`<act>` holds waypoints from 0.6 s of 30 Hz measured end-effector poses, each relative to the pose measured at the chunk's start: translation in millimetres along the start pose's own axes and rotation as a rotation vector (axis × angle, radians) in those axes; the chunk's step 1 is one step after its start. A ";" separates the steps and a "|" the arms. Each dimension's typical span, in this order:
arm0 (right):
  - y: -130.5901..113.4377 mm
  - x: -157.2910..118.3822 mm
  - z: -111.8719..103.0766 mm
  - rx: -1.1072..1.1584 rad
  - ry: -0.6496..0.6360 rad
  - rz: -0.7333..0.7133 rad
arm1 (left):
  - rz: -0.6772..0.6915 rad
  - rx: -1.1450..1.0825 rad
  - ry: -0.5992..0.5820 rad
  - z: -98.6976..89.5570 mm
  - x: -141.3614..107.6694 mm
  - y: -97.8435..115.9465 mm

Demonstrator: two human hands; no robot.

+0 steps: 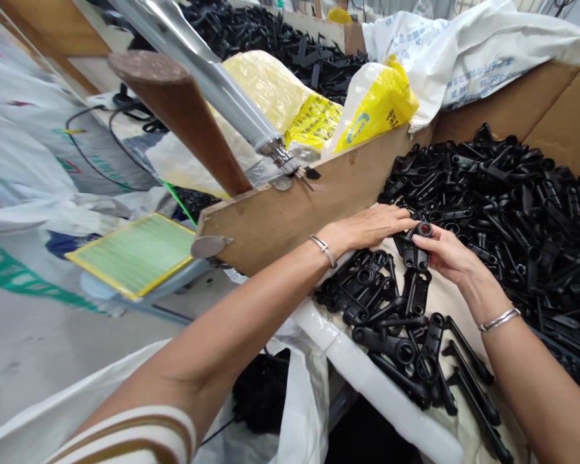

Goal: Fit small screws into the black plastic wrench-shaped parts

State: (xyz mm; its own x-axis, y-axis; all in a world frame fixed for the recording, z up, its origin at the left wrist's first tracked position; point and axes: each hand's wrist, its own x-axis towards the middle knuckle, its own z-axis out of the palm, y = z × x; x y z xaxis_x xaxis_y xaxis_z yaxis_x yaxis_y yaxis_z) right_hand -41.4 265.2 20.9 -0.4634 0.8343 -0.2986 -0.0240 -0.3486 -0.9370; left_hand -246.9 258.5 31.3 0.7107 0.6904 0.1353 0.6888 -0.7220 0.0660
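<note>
Bench [452, 296]: black parts [434, 341]
Right hand [452, 254]: pinching ringed part [425, 223] — long axis unclear
Left hand [372, 225]: outstretched beside it, grip unclear

Two hands [449, 254] met at the grip, two bracelets [499, 320] sat behind it, and one framed panel [138, 252] lay to its left.

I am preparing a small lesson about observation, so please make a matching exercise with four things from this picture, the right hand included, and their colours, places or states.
1. Right hand
2. Green panel
3. White strip
4. Sleeve

A. Runs along an edge of the cream work surface
B. White with brown stripes
C. Has a yellow border
D. Holds a black part

Pairs: 1-D, 2-C, 3-A, 4-B
</note>
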 end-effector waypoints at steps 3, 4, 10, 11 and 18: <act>-11.8 -6.2 -1.3 0.028 0.052 -0.066 | -0.003 0.082 0.060 -21.0 0.6 15.4; -16.0 -8.8 -2.0 0.036 0.089 -0.096 | -0.033 0.101 0.076 -28.4 0.3 22.3; -26.7 -37.4 -13.2 0.116 0.227 -0.203 | -0.407 -0.054 0.295 -43.4 -4.0 60.5; -24.5 -43.7 -15.2 0.108 0.227 -0.187 | -0.449 -0.111 0.352 -38.9 -4.5 65.2; 3.2 -81.7 -26.4 0.053 0.188 -0.002 | -0.458 -0.458 0.453 2.4 -4.8 120.5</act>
State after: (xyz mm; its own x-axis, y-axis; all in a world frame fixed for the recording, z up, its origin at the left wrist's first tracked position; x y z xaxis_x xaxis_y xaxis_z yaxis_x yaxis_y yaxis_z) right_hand 19.7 207.2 37.5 -0.2899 0.8984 -0.3298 -0.0741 -0.3646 -0.9282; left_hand -167.0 168.3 36.2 0.1751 0.9087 0.3789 0.7012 -0.3853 0.5999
